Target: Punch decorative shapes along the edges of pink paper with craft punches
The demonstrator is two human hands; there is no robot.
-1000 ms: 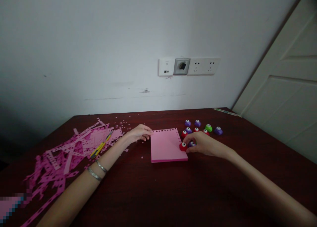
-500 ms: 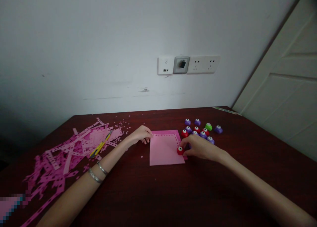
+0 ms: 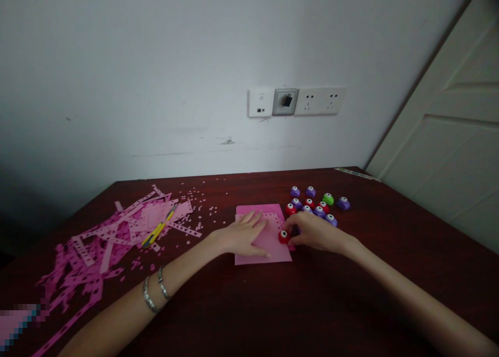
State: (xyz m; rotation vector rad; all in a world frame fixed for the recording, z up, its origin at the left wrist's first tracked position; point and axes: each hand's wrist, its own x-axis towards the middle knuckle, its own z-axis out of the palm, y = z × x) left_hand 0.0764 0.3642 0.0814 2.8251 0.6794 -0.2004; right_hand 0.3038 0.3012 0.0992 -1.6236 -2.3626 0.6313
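A pink sheet of paper (image 3: 276, 250) lies on a pink pad (image 3: 259, 210) in the middle of the dark red table (image 3: 249, 305). My left hand (image 3: 244, 235) rests flat on the sheet, fingers stretched out. My right hand (image 3: 314, 231) is at the sheet's right edge, its fingers closed around a small red craft punch (image 3: 283, 236) that sits on that edge. A row of punched holes runs along the sheet's top and right edges.
Several small punches, purple, red and one green (image 3: 328, 199), stand behind my right hand. Pink paper strips and scraps (image 3: 101, 242) cover the table's left side, with a yellow utility knife (image 3: 158, 229) among them. Wall sockets (image 3: 296, 102) are behind; a door (image 3: 448, 139) stands right.
My left hand moved from the pad's top left corner onto the middle of the sheet and lies flat. The right hand with the red punch has barely shifted in the last half second.
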